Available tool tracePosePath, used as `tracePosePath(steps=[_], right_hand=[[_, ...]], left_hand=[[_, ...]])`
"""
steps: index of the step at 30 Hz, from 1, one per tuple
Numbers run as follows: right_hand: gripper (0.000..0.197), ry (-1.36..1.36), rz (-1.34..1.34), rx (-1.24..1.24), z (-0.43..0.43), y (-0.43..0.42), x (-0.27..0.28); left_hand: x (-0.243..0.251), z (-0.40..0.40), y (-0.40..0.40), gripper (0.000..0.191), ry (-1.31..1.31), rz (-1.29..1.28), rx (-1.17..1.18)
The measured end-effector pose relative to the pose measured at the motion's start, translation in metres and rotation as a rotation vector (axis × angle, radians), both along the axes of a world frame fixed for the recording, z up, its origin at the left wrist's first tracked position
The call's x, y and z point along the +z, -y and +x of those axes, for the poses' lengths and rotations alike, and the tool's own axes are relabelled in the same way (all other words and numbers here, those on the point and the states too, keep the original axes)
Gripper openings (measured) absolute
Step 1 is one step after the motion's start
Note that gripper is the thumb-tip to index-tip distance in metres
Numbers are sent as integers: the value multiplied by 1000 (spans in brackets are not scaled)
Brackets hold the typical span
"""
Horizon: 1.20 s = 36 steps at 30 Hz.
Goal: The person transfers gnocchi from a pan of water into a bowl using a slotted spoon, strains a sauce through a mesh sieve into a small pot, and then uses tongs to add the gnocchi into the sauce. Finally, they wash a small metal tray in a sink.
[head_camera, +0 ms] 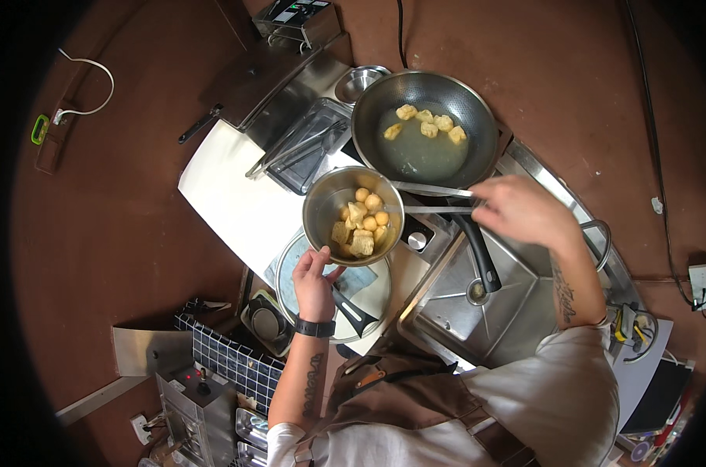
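Observation:
My left hand (316, 286) grips the near rim of a stainless steel bowl (318, 225), which holds round golden balls (373, 202) and pale fried pieces (362, 243). In my right hand (513, 207) are metal tongs (437, 209), their two arms spread and their tips at the bowl. Just beyond the bowl stands a large wok (367, 122) with a black handle (478, 257); several puffy pieces (443, 122) lie in its cloudy liquid. A glass lid (382, 312) with a black handle lies under the bowl and my left hand.
A steel sink (499, 327) is at the right of the counter. Left of the wok are a clear tray (283, 166) with another pair of tongs (297, 149) and small steel bowls (356, 84). The white worktop (230, 187) spreads to the left, beside a flat appliance with a black handle (200, 124).

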State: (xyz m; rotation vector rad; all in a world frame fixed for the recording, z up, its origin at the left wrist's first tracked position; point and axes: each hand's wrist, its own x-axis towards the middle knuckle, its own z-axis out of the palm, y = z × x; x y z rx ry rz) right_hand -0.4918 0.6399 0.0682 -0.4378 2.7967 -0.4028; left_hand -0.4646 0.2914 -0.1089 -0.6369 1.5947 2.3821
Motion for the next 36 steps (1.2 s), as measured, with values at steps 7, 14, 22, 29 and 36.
tracePosePath(steps=[7, 14, 22, 29, 36], right_hand=[[33, -3, 227, -434, -78, -72, -78], [27, -107, 333, -427, -85, -47, -101], [21, -217, 135, -487, -40, -37, -43], [26, -199, 200, -497, -63, -56, -52], [28, -108, 232, -517, -90, -66, -96]], left_hand=[[8, -1, -8, 30, 20, -21, -8], [5, 2, -8, 31, 18, -8, 0], [3, 2, -3, 30, 20, 17, 2], [3, -1, -3, 29, 22, 2, -6], [4, -1, -3, 30, 15, 22, -14]])
